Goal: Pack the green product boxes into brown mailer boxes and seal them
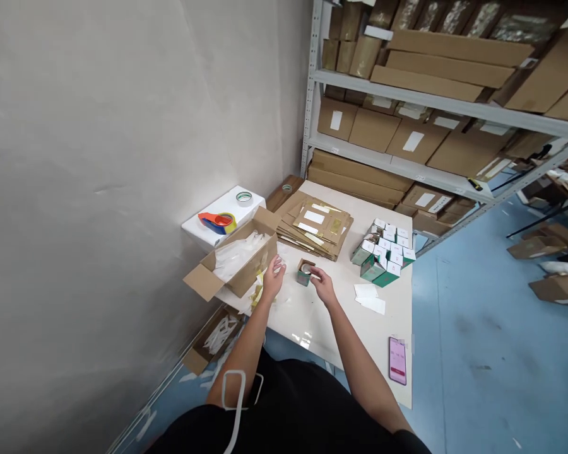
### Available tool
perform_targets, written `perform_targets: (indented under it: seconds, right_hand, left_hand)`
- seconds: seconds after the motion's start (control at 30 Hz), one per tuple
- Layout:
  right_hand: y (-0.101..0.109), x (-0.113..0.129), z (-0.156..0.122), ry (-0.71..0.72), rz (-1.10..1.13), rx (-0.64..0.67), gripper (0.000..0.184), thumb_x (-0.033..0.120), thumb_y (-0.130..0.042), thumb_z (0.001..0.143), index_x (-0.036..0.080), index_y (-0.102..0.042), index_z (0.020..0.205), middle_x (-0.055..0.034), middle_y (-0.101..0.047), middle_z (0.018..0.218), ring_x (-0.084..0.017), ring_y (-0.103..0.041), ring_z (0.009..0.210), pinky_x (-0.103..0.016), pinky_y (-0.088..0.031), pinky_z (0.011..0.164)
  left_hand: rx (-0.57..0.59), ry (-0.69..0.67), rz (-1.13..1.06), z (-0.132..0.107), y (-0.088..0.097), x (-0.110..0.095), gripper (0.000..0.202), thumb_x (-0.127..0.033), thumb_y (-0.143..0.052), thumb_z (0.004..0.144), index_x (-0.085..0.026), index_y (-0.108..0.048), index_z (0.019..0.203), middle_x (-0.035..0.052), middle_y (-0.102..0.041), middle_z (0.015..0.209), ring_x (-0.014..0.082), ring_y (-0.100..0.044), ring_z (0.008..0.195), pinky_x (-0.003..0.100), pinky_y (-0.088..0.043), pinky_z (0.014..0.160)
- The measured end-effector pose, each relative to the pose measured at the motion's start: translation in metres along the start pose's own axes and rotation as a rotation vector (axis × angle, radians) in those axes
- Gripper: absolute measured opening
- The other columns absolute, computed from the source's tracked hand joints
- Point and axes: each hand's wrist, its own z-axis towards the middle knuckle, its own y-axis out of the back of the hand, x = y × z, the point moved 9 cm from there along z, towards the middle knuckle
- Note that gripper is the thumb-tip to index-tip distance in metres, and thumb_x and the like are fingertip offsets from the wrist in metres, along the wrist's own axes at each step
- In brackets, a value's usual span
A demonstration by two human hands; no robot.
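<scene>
A small green carton (303, 278) stands with its top open on the white table, and a round pale-topped item (306, 268) shows inside it. My right hand (324, 287) has its fingers bent at the carton's right edge, gripping it there. To the left, my left hand (273, 279) is raised beside the long cardboard box (252, 271), its fingers loosely curved and apart. Some whitish translucent material lies close to those fingertips; whether they touch it I cannot tell. White packing material (239, 255) fills the long box, whose flaps are open.
Flattened cardboard (319, 221) is stacked at the back. Several green-and-white cartons (383, 252) stand grouped on the right, near white paper pieces (370, 297) and a phone (397, 360). A tape dispenser (218, 222) rests at left. Shelving (388, 161) with boxes stands behind.
</scene>
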Motion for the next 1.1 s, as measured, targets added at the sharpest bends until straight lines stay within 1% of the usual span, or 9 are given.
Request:
perform_targets:
  seconds: [0.13,0.4,0.5,0.63,0.73,0.83,0.93,1.0,1.1]
  right_hand:
    - [-0.059,0.013,0.026,0.030,-0.083,0.016,0.040,0.039,-0.067,0.082,0.021,-0.075,0.117,-0.0129,-0.077,0.125,-0.029,-0.072,0.118,-0.048,-0.058,0.102]
    - [-0.228,0.042,0.095,0.190,-0.314,0.142,0.040,0.036,-0.062,0.091,0.020,-0.072,0.127,-0.0138,-0.075,0.129,-0.027,-0.071,0.118,-0.044,-0.060,0.099]
    - [-0.296,0.059,0.127,0.289,-0.445,0.203,0.043,0.035,-0.064,0.091,0.020,-0.070,0.130,-0.0145,-0.073,0.132,-0.028,-0.069,0.121,-0.044,-0.059,0.099]
    - [-0.384,0.081,0.159,0.442,-0.673,0.270,0.046,0.030,-0.064,0.091,0.016,-0.067,0.135,-0.0162,-0.069,0.136,-0.030,-0.063,0.129,-0.046,-0.050,0.112]
    - [-0.431,0.081,0.175,0.433,-0.888,0.308,0.045,0.025,-0.065,0.091,0.011,-0.066,0.134,-0.0198,-0.068,0.136,-0.032,-0.060,0.130,-0.046,-0.045,0.113]
    - [-0.452,0.072,0.186,0.313,-1.102,0.323,0.035,0.021,-0.064,0.092,0.010,-0.068,0.125,-0.0217,-0.073,0.123,-0.033,-0.063,0.120,-0.046,-0.043,0.109]
    - [-0.453,0.075,0.190,0.297,-1.162,0.308,0.027,0.020,-0.063,0.093,0.011,-0.068,0.119,-0.0207,-0.073,0.118,-0.033,-0.063,0.115,-0.045,-0.041,0.106]
    - [-0.443,0.085,0.188,0.355,-1.135,0.257,0.024,0.021,-0.062,0.095,0.012,-0.067,0.117,-0.0200,-0.072,0.119,-0.033,-0.061,0.115,-0.044,-0.041,0.104]
    - [-0.413,0.101,0.176,0.458,-1.058,0.144,0.020,0.022,-0.058,0.097,0.015,-0.065,0.114,-0.0175,-0.071,0.113,-0.032,-0.060,0.109,-0.043,-0.041,0.099]
  left_hand:
    - [-0.008,-0.049,-0.071,0.030,0.038,-0.017,0.057,-0.052,-0.068,0.095,-0.021,-0.062,0.142,0.0169,-0.067,0.138,0.0281,-0.065,0.127,0.044,-0.052,0.109]
    - [-0.171,-0.082,-0.128,0.096,0.169,-0.035,0.052,-0.053,-0.059,0.099,-0.022,-0.062,0.140,0.0152,-0.068,0.137,0.0272,-0.065,0.127,0.043,-0.052,0.107]
    - [-0.233,-0.077,-0.144,0.107,0.214,-0.035,0.053,-0.056,-0.058,0.100,-0.022,-0.061,0.141,0.0150,-0.068,0.138,0.0273,-0.065,0.127,0.041,-0.053,0.106]
    - [-0.324,-0.082,-0.147,0.112,0.270,-0.037,0.053,-0.058,-0.060,0.099,-0.022,-0.064,0.138,0.0152,-0.068,0.139,0.0275,-0.066,0.127,0.042,-0.052,0.108]
    - [-0.391,-0.079,-0.132,0.111,0.307,-0.034,0.055,-0.060,-0.060,0.098,-0.022,-0.064,0.137,0.0155,-0.069,0.136,0.0281,-0.068,0.124,0.043,-0.053,0.107]
    - [-0.447,-0.063,-0.115,0.111,0.337,-0.026,0.057,-0.063,-0.060,0.096,-0.022,-0.064,0.136,0.0157,-0.071,0.132,0.0279,-0.071,0.116,0.044,-0.056,0.103]
    - [-0.466,-0.056,-0.099,0.113,0.351,-0.021,0.054,-0.062,-0.059,0.097,-0.023,-0.064,0.135,0.0150,-0.071,0.132,0.0263,-0.073,0.112,0.044,-0.056,0.101]
    - [-0.470,-0.065,-0.088,0.115,0.353,-0.022,0.051,-0.060,-0.057,0.099,-0.024,-0.064,0.134,0.0144,-0.071,0.134,0.0260,-0.071,0.115,0.043,-0.056,0.102]
    - [-0.497,-0.091,-0.075,0.122,0.346,-0.033,0.048,-0.058,-0.057,0.100,-0.024,-0.065,0.132,0.0140,-0.069,0.137,0.0263,-0.068,0.123,0.041,-0.055,0.104]
